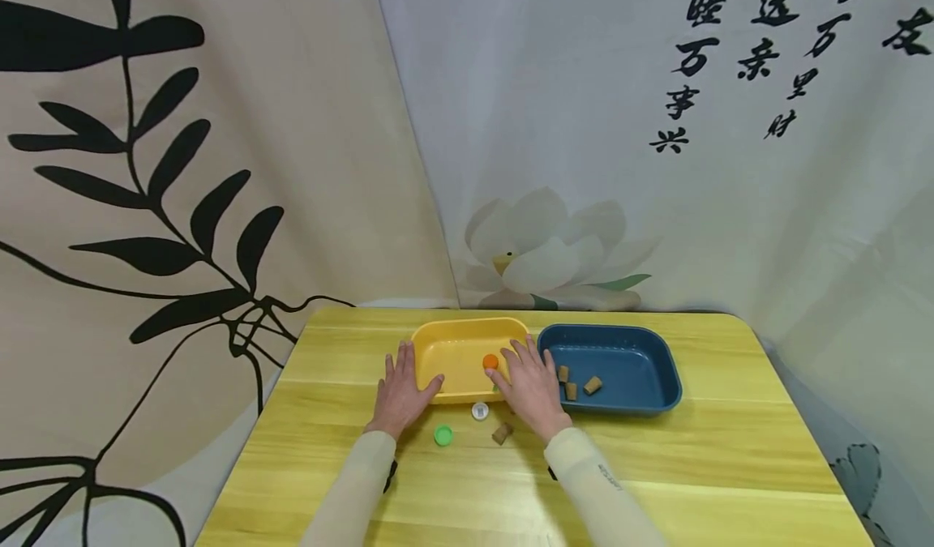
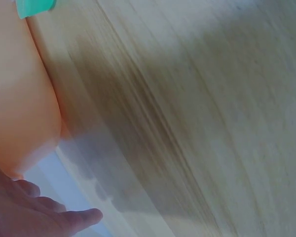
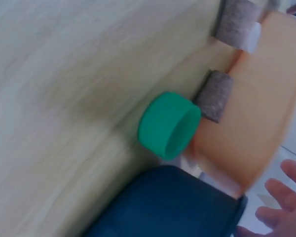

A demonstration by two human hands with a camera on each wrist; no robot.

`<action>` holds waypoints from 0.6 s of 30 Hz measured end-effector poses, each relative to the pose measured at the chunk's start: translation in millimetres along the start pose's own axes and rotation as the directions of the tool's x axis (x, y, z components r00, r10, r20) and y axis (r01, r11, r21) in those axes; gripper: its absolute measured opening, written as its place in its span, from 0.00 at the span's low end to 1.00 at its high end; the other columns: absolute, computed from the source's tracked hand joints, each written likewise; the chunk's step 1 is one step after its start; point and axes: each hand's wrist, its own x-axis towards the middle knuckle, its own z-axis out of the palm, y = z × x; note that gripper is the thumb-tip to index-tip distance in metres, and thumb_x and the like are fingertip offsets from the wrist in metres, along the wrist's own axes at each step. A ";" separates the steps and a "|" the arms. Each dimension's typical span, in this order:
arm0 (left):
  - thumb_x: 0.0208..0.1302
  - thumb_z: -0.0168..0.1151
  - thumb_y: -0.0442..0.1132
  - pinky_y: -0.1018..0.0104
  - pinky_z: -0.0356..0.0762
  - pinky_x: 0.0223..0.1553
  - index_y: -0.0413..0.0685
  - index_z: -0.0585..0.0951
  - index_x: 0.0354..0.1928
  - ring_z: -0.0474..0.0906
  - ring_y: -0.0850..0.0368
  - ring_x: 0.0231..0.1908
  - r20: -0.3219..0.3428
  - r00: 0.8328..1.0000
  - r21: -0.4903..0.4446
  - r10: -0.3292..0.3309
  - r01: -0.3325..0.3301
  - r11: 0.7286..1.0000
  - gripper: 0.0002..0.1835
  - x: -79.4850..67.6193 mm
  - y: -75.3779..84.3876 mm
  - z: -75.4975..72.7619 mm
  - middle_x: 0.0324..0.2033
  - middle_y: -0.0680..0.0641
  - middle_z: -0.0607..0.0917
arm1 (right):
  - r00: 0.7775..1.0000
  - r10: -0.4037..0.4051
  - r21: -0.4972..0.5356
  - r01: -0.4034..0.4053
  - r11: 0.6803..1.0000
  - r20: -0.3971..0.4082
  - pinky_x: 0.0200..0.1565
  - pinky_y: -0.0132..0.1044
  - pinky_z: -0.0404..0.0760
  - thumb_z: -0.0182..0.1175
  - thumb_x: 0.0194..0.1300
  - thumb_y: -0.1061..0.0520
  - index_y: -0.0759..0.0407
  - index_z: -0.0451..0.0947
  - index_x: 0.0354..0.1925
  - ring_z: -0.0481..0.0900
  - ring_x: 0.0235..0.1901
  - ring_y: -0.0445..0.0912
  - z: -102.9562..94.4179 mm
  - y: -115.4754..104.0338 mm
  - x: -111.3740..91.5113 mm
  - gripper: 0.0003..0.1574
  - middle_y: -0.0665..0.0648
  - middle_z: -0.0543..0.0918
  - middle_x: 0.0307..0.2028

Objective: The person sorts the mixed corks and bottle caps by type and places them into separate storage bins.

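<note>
In the head view, a yellow tray (image 1: 452, 338) lies between my two hands, with an orange cap (image 1: 490, 361) inside near its right side. My left hand (image 1: 400, 393), thumb spread, is at the tray's left front corner. My right hand (image 1: 533, 385) reaches over its right rim, fingers extended, beside the blue tray (image 1: 620, 340). Just in front of the yellow tray lie a white cap (image 1: 479, 411), a green cap (image 1: 443, 435) and a cork (image 1: 502, 433). The right wrist view shows a green bottle cap (image 3: 170, 126) close to a cork (image 3: 214, 96), against the tray's side.
Several corks (image 1: 593, 385) lie in the left part of the blue tray. Both trays stand side by side on a wooden table (image 1: 700, 466). Behind the table's far edge hangs a printed cloth (image 1: 730, 231) with a flower and writing.
</note>
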 end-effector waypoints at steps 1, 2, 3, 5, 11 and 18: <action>0.70 0.52 0.70 0.23 0.54 0.68 0.42 0.42 0.83 0.41 0.30 0.79 0.003 1.000 0.003 0.003 -0.003 1.000 0.56 0.1 0.5 -0.2 0.82 0.39 0.44 | 1.000 0.002 0.026 -0.002 1.000 -0.011 0.70 0.69 0.60 0.57 0.75 0.34 0.57 0.78 0.67 0.58 0.77 0.62 -3.2 0.7 -2.0 0.36 0.62 0.73 0.71; 0.71 0.52 0.70 0.23 0.55 0.67 0.41 0.42 0.83 0.41 0.29 0.79 0.002 1.000 0.005 0.008 -0.008 1.000 0.56 0.1 0.7 -0.3 0.82 0.38 0.44 | 1.000 0.004 0.048 -0.003 0.999 -0.022 0.70 0.69 0.61 0.56 0.76 0.34 0.57 0.77 0.68 0.58 0.77 0.62 -6.0 1.7 -4.1 0.37 0.62 0.72 0.72; 0.71 0.53 0.70 0.23 0.55 0.67 0.41 0.42 0.83 0.41 0.29 0.78 0.001 1.000 0.007 0.010 -0.010 1.000 0.56 0.3 0.7 -0.6 0.82 0.38 0.44 | 0.999 0.004 0.067 -0.002 0.998 -0.033 0.70 0.69 0.61 0.55 0.77 0.34 0.57 0.76 0.69 0.58 0.77 0.62 -8.6 2.7 -6.3 0.37 0.62 0.72 0.72; 0.70 0.54 0.69 0.22 0.55 0.67 0.40 0.43 0.83 0.42 0.28 0.78 -0.007 1.000 0.001 0.014 -0.014 1.000 0.56 0.7 0.6 -0.8 0.82 0.37 0.45 | 0.998 0.006 0.103 0.000 0.995 -0.059 0.70 0.68 0.61 0.53 0.78 0.35 0.58 0.75 0.70 0.58 0.77 0.61 -14.3 4.6 -10.9 0.37 0.62 0.72 0.72; 0.71 0.53 0.69 0.22 0.52 0.68 0.42 0.40 0.83 0.39 0.29 0.79 0.003 1.000 -0.012 0.014 -0.014 1.000 0.56 2.0 -0.2 -0.2 0.82 0.39 0.42 | 0.991 -0.006 0.122 0.023 0.992 -0.136 0.70 0.64 0.64 0.53 0.79 0.37 0.58 0.75 0.70 0.62 0.75 0.60 -25.1 11.0 -25.1 0.35 0.62 0.73 0.71; 0.71 0.51 0.70 0.23 0.52 0.69 0.42 0.39 0.83 0.38 0.30 0.79 0.022 1.000 -0.008 0.011 -0.011 1.000 0.56 0.9 0.6 0.1 0.82 0.39 0.41 | 0.984 -0.041 0.100 0.059 0.993 -0.171 0.63 0.63 0.74 0.58 0.78 0.42 0.60 0.78 0.66 0.72 0.69 0.61 -31.0 16.4 -44.1 0.30 0.62 0.77 0.68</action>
